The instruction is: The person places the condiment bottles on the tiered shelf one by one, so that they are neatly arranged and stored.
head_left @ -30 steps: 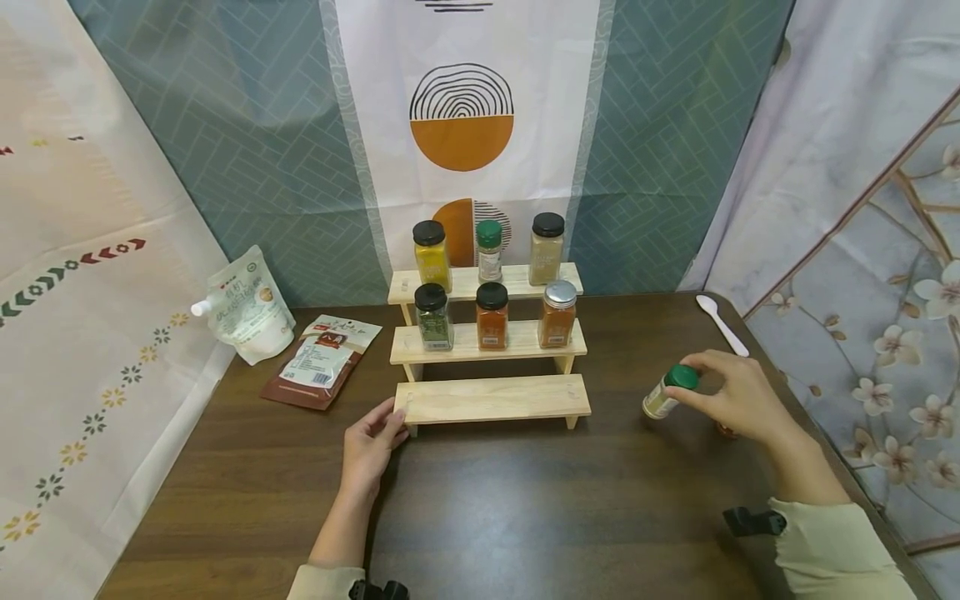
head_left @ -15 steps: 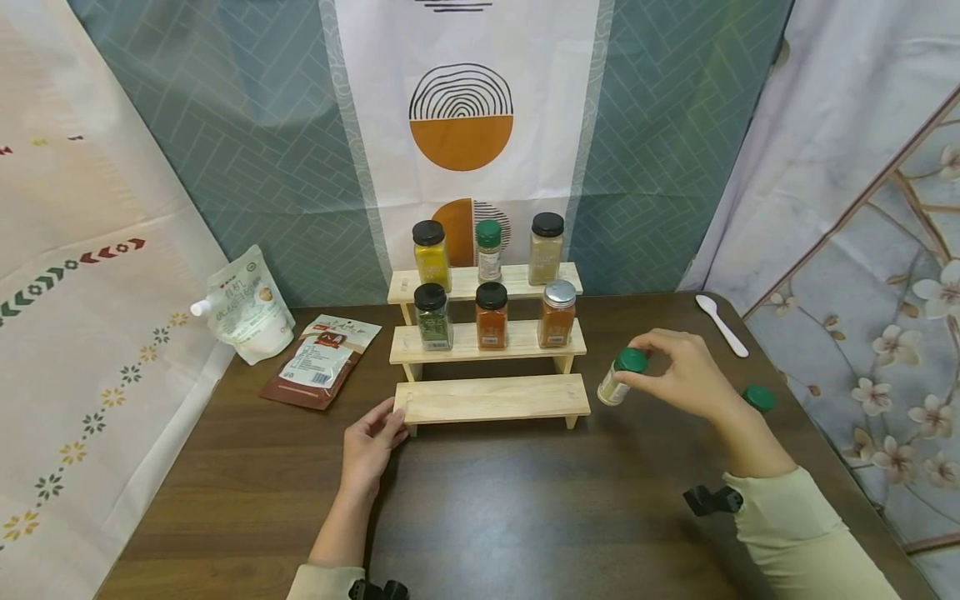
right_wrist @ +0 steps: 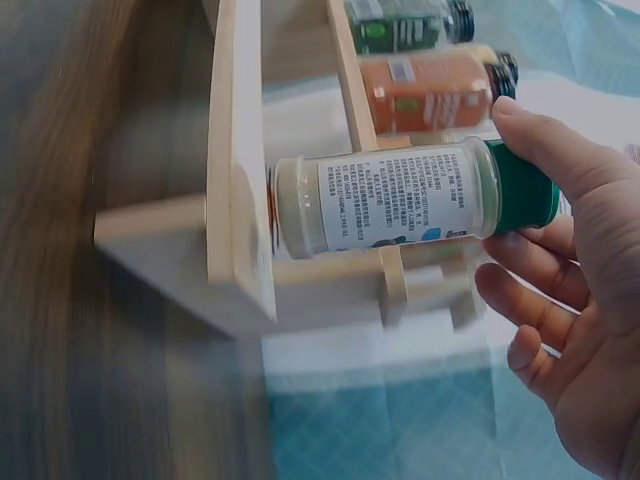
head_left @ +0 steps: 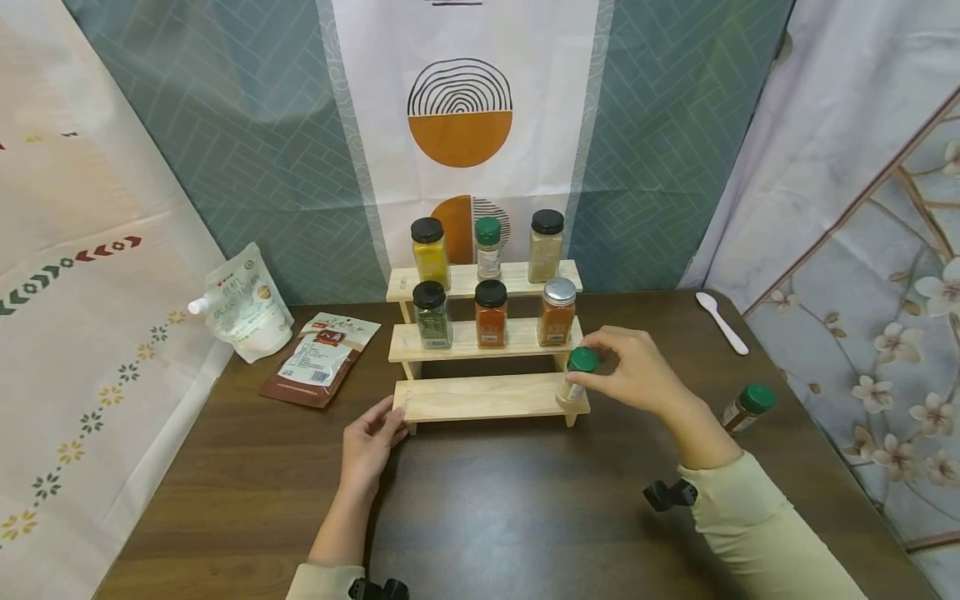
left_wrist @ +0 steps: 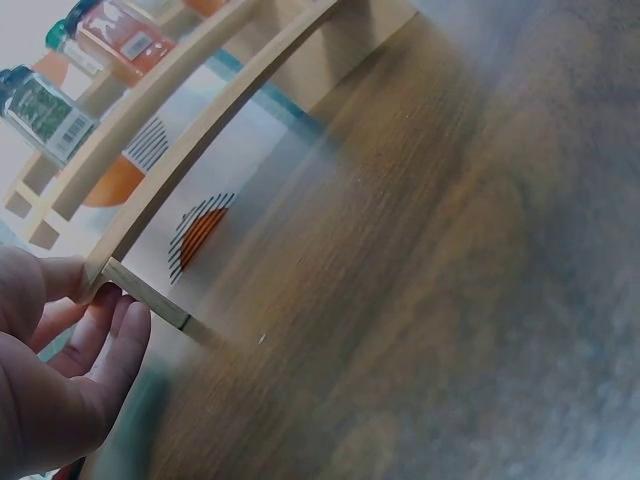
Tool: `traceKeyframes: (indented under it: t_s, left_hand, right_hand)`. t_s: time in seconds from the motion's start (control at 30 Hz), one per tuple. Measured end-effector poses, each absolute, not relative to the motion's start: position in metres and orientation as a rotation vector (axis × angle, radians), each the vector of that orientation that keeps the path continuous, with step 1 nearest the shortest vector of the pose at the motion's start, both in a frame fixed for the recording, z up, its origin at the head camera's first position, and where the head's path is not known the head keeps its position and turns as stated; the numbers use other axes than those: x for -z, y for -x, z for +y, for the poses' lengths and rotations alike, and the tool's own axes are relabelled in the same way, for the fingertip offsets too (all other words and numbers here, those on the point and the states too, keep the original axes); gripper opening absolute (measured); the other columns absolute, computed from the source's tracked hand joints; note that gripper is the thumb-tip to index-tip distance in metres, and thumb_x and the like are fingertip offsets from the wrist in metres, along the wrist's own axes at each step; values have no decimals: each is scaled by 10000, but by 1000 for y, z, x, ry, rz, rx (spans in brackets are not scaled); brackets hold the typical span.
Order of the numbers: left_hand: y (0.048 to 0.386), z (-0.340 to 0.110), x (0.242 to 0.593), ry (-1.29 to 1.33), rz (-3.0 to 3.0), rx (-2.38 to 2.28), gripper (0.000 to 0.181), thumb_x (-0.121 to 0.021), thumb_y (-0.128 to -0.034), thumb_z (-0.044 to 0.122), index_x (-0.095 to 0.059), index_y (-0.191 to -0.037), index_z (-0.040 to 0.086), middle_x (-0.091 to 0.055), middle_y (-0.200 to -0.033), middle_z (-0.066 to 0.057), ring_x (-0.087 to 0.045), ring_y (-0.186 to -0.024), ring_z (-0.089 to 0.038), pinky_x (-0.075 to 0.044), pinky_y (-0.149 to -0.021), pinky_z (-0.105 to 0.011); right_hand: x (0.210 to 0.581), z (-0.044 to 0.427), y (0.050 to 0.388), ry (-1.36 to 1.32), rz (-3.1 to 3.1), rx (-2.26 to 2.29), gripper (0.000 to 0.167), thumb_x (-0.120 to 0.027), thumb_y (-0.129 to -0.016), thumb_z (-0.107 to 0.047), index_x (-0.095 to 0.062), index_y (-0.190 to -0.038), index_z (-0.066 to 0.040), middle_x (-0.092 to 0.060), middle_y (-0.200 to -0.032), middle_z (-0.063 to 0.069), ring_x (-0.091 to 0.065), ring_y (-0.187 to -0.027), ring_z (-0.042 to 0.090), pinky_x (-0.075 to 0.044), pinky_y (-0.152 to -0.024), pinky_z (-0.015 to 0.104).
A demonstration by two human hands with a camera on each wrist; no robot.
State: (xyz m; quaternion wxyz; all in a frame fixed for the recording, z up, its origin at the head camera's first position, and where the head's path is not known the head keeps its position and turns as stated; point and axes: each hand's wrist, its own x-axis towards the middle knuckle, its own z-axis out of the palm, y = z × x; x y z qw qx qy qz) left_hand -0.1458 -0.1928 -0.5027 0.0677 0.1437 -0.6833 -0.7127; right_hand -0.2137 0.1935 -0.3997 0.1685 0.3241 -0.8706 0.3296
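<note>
A three-tier wooden spice rack (head_left: pixel 480 398) stands on the brown table. My left hand (head_left: pixel 366 443) grips the left end of its lowest tier; in the left wrist view the thumb and fingers (left_wrist: pixel 118 350) pinch the board's end near the leg. With thumb and forefinger, my right hand (head_left: pixel 637 373) holds a spice jar (right_wrist: pixel 390 200) by its green cap. This jar is upright at the right end of the lowest tier. In the right wrist view its pale contents and printed label show, with its base at the board; whether it touches is hard to tell.
Several spice jars stand on the upper tiers, among them a silver-capped one (head_left: pixel 557 315). Another green-capped jar (head_left: pixel 746 408) is at the right, near my right forearm, with a white spoon (head_left: pixel 722 323) behind it. A brown packet (head_left: pixel 321 360) and a white spouted pouch (head_left: pixel 249 304) lie left.
My right hand has carried the green-capped jar leftward from the table's right side to the lowest tier's right end. The other green-capped jar has come into view. My left hand stays put.
</note>
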Motion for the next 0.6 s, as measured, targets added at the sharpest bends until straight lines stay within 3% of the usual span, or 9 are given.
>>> traceKeyframes:
  t_s: [0.13,0.37,0.6]
  left_hand:
    - [146,-192,502,-431,-2054,2148,397,-675,-982,71,-600,-1342,-78,-685,-1096,-187,-667,-827,-83,-615,-807,-258]
    - [147,-193,505,-427,-2054,2139,380,-671,-983,59,-607,-1327,-88,-687,-1083,-188,-669,-821,-94,-618,-784,-248]
    - [147,-194,505,-436,-2057,2141,373,-661,-988,55,-608,-1334,-75,-693,-1064,-158,-672,-816,-86,-620,-792,-259]
  right_hand:
    - [398,176,213,-939,-2501,-958,359,-936,-730,-294,-741,-977,-122,-636,-804,-99,-592,-713,127,-545,-586,297]
    - [399,150,214,-944,-2521,-977,397,-935,-728,-323,-744,-991,-95,-651,-809,-64,-599,-711,191,-540,-592,336]
    - [399,117,217,-978,-2510,-925,404,-924,-736,-374,-735,-992,-125,-638,-823,-63,-559,-694,133,-497,-574,258]
